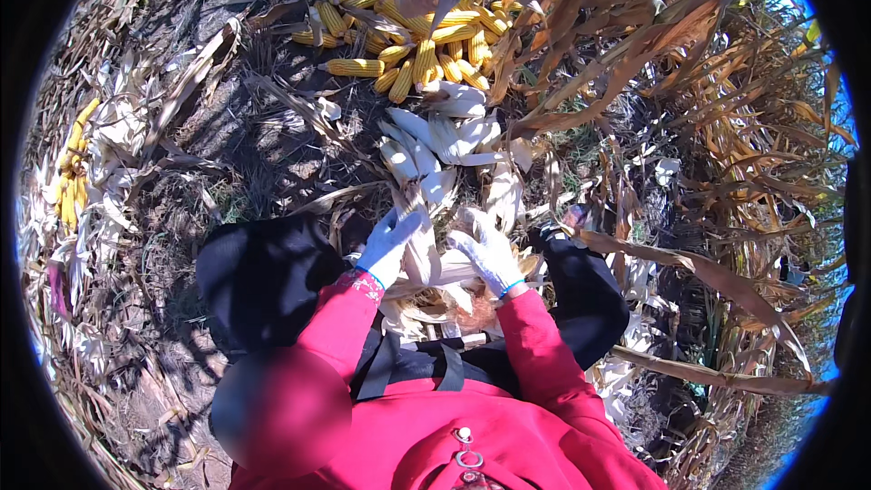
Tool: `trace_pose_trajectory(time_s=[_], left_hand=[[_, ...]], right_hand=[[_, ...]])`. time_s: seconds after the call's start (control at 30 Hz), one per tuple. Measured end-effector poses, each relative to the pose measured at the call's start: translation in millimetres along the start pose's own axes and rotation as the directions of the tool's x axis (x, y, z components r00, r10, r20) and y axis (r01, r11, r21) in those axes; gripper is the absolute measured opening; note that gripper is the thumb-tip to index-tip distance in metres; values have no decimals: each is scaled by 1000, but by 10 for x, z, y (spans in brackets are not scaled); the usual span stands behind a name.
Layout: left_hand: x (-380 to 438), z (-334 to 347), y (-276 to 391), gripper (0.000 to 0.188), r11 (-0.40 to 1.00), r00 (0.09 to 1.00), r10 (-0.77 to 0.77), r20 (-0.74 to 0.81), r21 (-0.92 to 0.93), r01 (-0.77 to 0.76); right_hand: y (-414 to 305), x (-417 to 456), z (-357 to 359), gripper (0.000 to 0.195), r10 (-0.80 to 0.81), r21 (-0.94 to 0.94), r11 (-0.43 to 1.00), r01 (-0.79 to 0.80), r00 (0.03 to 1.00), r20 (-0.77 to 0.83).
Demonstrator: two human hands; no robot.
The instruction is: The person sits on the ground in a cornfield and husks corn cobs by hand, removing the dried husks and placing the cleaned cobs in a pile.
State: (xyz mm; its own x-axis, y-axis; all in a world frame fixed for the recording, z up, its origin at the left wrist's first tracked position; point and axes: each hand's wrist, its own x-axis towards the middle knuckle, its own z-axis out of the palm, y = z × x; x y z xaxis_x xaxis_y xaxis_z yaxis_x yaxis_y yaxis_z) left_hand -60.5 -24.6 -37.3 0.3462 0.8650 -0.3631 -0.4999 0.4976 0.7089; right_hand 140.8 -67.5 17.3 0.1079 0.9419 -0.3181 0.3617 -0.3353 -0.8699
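Observation:
My left hand (388,247), in a white knit glove, is on the left side of a pale corn husk (420,245) that stands up before my lap; thumb and fingers seem closed on it. My right hand (484,250), gloved alike, is just right of that husk, its fingers curled near other loose husks; whether it grips anything is not clear. Beyond my hands lie several ears of corn still in whitish husks (435,139). Farther out is a heap of bare yellow corn ears (425,34). Torn husks (408,323) lie between my legs.
Dry corn stalks and leaves (680,47) lean in from the upper right, and one long stalk (721,378) reaches in at the right. Another pile of yellow ears (73,177) lies among husks at the far left. Straw and dry leaves cover the soil (265,143).

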Motion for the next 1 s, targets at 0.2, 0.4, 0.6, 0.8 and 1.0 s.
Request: trace_pose_trajectory(time_s=[0.2, 0.4, 0.6, 0.8, 1.0], left_hand=[[-268, 340, 162, 43, 991, 991, -124, -47, 41, 126], [-230, 244, 11, 37, 973, 976, -103, -192, 184, 139], [121, 1, -257, 44, 967, 938, -34, -344, -249, -56], [-66, 12, -82, 55, 392, 862, 396, -316, 907, 152], [-155, 391, 121, 96, -97, 899, 275, 342, 940, -328]], right_hand=[[-240, 155, 171, 31, -139, 71, 988, 134, 988, 73], [-143, 21, 469, 15, -94, 161, 981, 106, 992, -78], [438, 337, 352, 13, -93, 107, 986, 130, 951, -296], [321, 459, 80, 17, 17, 274, 953, 130, 880, -474], [487, 547, 6, 28, -80, 302, 924, 235, 891, -447]])
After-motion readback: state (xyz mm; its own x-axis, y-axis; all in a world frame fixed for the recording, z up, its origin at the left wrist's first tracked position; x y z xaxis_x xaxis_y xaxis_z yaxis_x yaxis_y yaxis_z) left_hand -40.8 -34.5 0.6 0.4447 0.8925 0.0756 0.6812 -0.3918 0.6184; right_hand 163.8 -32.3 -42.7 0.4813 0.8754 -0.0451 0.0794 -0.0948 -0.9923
